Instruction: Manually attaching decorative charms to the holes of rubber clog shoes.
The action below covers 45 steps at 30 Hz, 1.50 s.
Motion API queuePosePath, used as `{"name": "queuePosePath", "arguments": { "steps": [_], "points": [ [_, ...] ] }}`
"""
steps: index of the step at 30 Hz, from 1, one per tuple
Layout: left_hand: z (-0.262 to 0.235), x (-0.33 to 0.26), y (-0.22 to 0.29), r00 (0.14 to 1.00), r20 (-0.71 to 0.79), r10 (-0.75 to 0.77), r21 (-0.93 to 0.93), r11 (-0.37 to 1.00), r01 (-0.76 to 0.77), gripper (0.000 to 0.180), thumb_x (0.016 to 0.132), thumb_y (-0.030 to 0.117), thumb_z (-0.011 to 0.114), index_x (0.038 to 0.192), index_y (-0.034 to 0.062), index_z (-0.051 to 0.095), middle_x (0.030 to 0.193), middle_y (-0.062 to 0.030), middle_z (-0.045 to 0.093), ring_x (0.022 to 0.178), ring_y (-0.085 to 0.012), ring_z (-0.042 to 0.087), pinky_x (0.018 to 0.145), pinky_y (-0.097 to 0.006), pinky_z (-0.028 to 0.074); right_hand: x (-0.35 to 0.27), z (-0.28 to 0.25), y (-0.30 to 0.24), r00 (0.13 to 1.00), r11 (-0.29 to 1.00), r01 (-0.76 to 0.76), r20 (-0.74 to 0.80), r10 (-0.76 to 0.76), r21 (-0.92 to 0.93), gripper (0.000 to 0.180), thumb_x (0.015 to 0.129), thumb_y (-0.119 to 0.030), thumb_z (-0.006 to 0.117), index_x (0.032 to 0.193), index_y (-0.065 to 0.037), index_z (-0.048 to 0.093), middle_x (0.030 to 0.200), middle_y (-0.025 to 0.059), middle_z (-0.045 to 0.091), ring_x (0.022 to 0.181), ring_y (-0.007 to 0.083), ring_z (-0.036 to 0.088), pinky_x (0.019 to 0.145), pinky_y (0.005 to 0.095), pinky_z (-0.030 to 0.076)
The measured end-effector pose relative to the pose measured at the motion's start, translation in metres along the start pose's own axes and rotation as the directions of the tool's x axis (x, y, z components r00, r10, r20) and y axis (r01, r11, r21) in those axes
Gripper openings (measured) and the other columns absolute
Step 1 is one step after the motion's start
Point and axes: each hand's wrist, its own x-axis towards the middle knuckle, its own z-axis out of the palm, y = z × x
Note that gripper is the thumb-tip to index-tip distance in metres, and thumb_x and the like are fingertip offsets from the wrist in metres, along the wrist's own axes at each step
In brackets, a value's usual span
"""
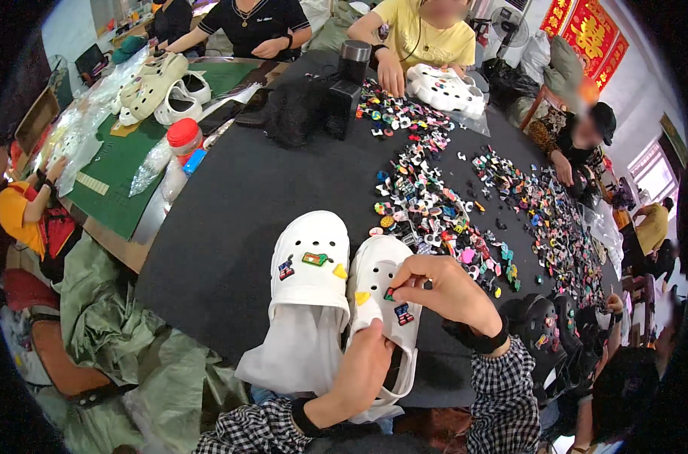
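Observation:
Two white clogs lie side by side at the black table's near edge. The left clog (311, 231) carries a green charm (314, 259), a yellow charm (339, 271) and a dark blue-red charm (285, 268), with white wrapping (295, 348) in its opening. My left hand (361, 368) is closed around the opening of the right clog (378, 257), its fingers partly inside. On that clog sit a yellow charm (363, 298) and a blue-red charm (403, 313). My right hand (446, 291) pinches a small green and red charm (389, 294) against the clog's upper, its fingertips partly covering it.
Loose charms (427, 197) lie in heaps beyond and right of the clogs. Black clogs (537, 321) stand close to my right forearm. A person in yellow (423, 34) handles white clogs (446, 87) across the table; another person's hand (562, 168) reaches the right heap. A red-lidded jar (183, 136) stands left.

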Motion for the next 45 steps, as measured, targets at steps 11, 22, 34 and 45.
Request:
{"name": "queuePosePath", "arguments": {
  "steps": [11, 22, 34, 45],
  "points": [
    [-0.008, 0.000, -0.001, 0.999, 0.042, 0.000, 0.003, 1.000, 0.000, 0.032, 0.104, 0.026, 0.045, 0.127, 0.0035, 0.044, 0.131, -0.0056, 0.049, 0.126, -0.0170, 0.043, 0.113, -0.037, 0.029, -0.008, -0.012, 0.020, 0.988, 0.954, -0.135, -0.035, 0.150, 0.266, 0.012, 0.087, -0.004, 0.068, 0.098, 0.000, 0.064, 0.091, 0.0027, 0.068, 0.085, 0.0082, 0.062, 0.076, 0.0233, 0.050],
    [0.004, 0.000, 0.003, 0.999, 0.048, 0.003, -0.020, 1.000, -0.002, 0.034, 0.103, 0.024, 0.046, 0.130, 0.0025, 0.044, 0.132, -0.0063, 0.050, 0.124, -0.0173, 0.045, 0.112, -0.038, 0.030, -0.001, -0.006, 0.005, 0.997, 0.995, -0.057, 0.055, 0.052, 0.079, 0.014, 0.086, -0.004, 0.070, 0.100, -0.002, 0.067, 0.091, 0.0032, 0.068, 0.081, 0.0095, 0.061, 0.075, 0.0252, 0.050],
    [0.028, -0.004, 0.002, 0.994, -0.106, -0.032, 0.030, 0.999, 0.036, 0.033, 0.104, 0.024, 0.044, 0.128, 0.0009, 0.046, 0.124, -0.0052, 0.053, 0.116, -0.0126, 0.048, 0.104, -0.032, 0.036, 0.008, -0.011, -0.009, 0.993, 0.992, 0.053, 0.112, -0.040, -0.112, 0.012, 0.083, -0.007, 0.069, 0.093, 0.000, 0.067, 0.081, 0.0126, 0.069, 0.075, 0.0254, 0.069, 0.068, 0.0351, 0.054],
    [0.019, 0.002, -0.012, 0.987, -0.160, -0.032, 0.018, 0.999, 0.036, 0.035, 0.103, 0.027, 0.047, 0.126, 0.0006, 0.050, 0.118, -0.0030, 0.056, 0.108, -0.0110, 0.050, 0.098, -0.030, 0.038, 0.033, -0.020, 0.007, 0.961, 0.849, 0.255, 0.221, -0.168, -0.462, 0.089, 0.073, -0.025, 0.082, 0.147, -0.006, 0.034, 0.142, 0.0269, 0.040, 0.134, 0.0379, 0.038, 0.113, 0.0402, 0.031]
  ]
}}
